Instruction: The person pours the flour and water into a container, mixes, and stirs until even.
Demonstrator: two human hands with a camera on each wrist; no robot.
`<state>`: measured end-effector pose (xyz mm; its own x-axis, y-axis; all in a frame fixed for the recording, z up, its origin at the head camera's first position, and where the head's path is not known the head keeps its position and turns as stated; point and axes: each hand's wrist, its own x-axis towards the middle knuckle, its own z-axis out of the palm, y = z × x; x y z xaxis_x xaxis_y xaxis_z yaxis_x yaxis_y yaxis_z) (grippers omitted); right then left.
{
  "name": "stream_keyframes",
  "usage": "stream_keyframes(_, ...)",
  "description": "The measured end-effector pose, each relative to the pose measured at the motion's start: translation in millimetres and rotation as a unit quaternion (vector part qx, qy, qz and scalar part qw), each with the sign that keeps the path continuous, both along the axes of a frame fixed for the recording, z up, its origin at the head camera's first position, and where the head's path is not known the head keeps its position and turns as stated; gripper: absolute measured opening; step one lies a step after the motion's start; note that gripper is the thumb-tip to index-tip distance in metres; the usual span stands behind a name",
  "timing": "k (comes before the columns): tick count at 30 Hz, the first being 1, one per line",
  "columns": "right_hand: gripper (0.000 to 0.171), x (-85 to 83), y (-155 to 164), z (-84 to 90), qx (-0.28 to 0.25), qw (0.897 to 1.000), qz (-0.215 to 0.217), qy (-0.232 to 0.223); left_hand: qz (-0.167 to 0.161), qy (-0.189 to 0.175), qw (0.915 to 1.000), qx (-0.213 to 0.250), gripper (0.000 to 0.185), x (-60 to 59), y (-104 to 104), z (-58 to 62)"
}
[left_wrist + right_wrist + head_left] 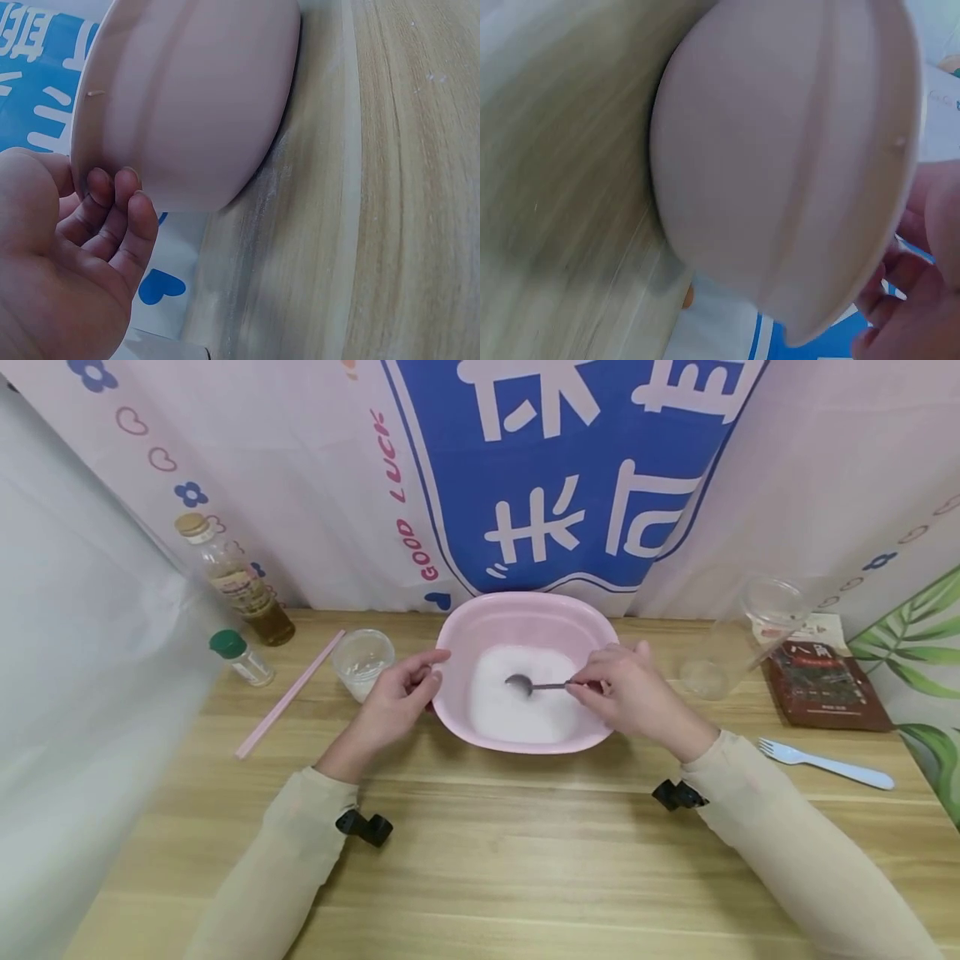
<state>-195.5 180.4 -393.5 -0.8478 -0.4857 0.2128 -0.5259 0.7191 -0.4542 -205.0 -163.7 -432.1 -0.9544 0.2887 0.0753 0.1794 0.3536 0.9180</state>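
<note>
A pink basin (525,603) stands at the table's middle with white powder (517,710) in its bottom. My right hand (579,687) pinches the handle of a metal spoon (534,685), whose bowl rests in the powder. At the basin's left rim my left hand (431,672) holds on, thumb on top and fingers curled under the lip. The left wrist view shows those fingers (112,202) against the basin's outer wall (195,97). In the right wrist view I see the basin's underside (780,150), blurred, and part of my right hand (911,300).
At the left stand an oil bottle (234,581), a green-capped shaker (240,657), a pink stick (288,693) and a clear cup (362,662). At the right are a clear plastic cup (750,631), a brown packet (825,687) and a pale blue fork (825,764). A banner hangs behind.
</note>
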Motion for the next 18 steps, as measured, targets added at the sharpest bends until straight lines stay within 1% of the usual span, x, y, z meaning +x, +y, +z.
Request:
stream_keyframes(4, 0.007, 7.0, 0.3, 3.4, -0.009, 0.998, 0.052, -0.038, -0.001, 0.001, 1.0000, 0.000, 0.041, 0.0, 0.0, -0.1)
stream_keyframes(7, 0.006, 9.3, 0.0, 5.2, -0.007, 0.997, 0.068, -0.045, 0.001, 0.002, 1.0000, -0.001, 0.041, -0.1, -0.2, 0.3)
stream_keyframes(9, 0.007, 9.3, -1.0, 5.4, -0.008, 0.997, 0.060, -0.038, 0.001, 0.003, 1.0000, -0.001, 0.041, -0.2, -0.4, 0.6)
stream_keyframes(12, 0.008, 7.5, -3.9, 4.9, -0.004, 0.999, 0.030, -0.013, 0.000, 0.002, 1.0000, 0.000, 0.041, -0.2, -0.4, 1.1)
stream_keyframes(15, 0.009, 4.1, -5.9, 3.7, 0.009, 1.000, -0.009, 0.025, -0.003, 0.000, 1.0000, 0.000, 0.041, -0.2, -0.1, 1.5)
stream_keyframes(18, 0.010, -0.8, -4.9, 2.5, 0.025, 0.997, -0.043, 0.062, -0.003, -0.002, 1.0000, 0.002, 0.041, -0.2, 0.2, 1.6)
